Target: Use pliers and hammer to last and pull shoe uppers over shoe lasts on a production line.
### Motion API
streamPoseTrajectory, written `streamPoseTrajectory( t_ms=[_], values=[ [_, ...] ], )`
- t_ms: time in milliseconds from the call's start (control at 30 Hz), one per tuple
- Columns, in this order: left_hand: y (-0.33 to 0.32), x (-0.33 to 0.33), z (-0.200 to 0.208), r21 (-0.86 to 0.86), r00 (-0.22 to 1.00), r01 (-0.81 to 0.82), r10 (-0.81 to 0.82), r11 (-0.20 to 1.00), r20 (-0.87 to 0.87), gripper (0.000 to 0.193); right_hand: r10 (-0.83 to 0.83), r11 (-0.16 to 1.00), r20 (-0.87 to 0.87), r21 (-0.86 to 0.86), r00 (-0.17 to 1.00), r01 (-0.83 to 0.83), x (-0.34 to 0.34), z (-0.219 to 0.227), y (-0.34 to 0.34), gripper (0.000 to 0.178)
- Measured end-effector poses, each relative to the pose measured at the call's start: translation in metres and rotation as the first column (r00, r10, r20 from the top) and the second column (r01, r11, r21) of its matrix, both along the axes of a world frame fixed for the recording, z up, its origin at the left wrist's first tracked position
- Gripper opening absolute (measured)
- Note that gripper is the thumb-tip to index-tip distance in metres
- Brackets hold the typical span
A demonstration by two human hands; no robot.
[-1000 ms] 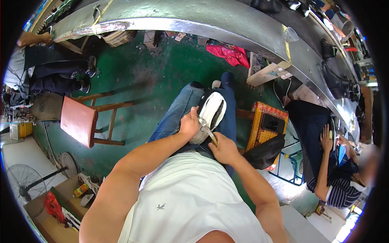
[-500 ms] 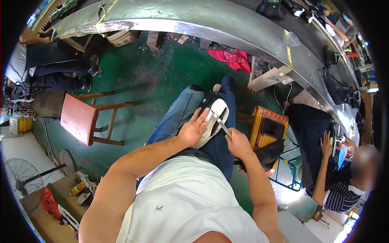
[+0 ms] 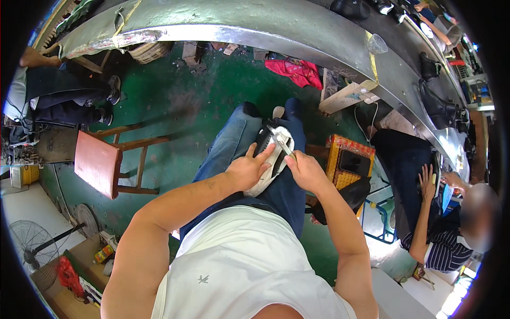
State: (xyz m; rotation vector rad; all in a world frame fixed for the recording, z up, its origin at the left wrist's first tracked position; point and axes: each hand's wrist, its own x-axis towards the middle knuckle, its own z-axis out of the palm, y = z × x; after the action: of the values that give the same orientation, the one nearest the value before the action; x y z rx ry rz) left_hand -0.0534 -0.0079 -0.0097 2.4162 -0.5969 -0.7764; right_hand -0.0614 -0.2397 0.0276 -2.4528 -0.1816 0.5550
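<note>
Black-and-white shoe [image 3: 260, 186] lies on the lap [image 3: 218, 151] at twelve o'clock; splayed left hand [image 3: 248, 171] steadies its eight-o'clock side; right hand [image 3: 305, 171], four o'clock, grips a bladed tool [image 3: 279, 140] that, slipping, could nick the left.

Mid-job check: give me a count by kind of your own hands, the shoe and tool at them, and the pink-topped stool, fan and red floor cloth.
Own hands: 2 (left hand, right hand)
Shoe: 1
Metal tool: 1
Pink-topped stool: 1
Fan: 1
Red cloth: 1
Total: 7
</note>
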Motion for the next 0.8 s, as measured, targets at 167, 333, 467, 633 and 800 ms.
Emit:
streamPoseTrajectory(
  t_ms=[167, 333, 467, 633, 800],
  values=[
    [-0.002, 0.005, 0.037, 0.075, 0.992, 0.080, -0.072, 0.994, -0.104, 0.066, 0.005, 1.000, 0.025, -0.027, 1.000, -0.004, -0.014, -0.012, -0.007, 0.045],
    [0.015, -0.040, -0.025, -0.405, 0.896, -0.445, 0.402, 0.799, -0.192, 0.073, -0.052, 0.973, -0.187, 0.210, 0.981, 0.091, -0.027, 0.015, 0.001, 0.043],
    [0.016, -0.037, -0.020, -0.299, 0.887, -0.461, 0.422, 0.835, -0.189, 0.088, 0.117, 0.993, 0.058, -0.002, 0.991, -0.118, -0.048, 0.000, 0.006, 0.045],
    [0.016, -0.020, 0.024, -0.080, 0.856, -0.323, 0.255, 0.943, -0.449, 0.103, -0.163, 0.934, -0.267, 0.268, 0.950, 0.236, -0.069, -0.010, -0.022, 0.048],
    [0.036, 0.009, 0.067, -0.285, 0.984, -0.178, 0.176, 0.942, -0.030, 0.091, -0.404, 0.677, -0.393, 0.479, 0.826, 0.559, -0.106, -0.036, -0.037, 0.051]
  ],
)
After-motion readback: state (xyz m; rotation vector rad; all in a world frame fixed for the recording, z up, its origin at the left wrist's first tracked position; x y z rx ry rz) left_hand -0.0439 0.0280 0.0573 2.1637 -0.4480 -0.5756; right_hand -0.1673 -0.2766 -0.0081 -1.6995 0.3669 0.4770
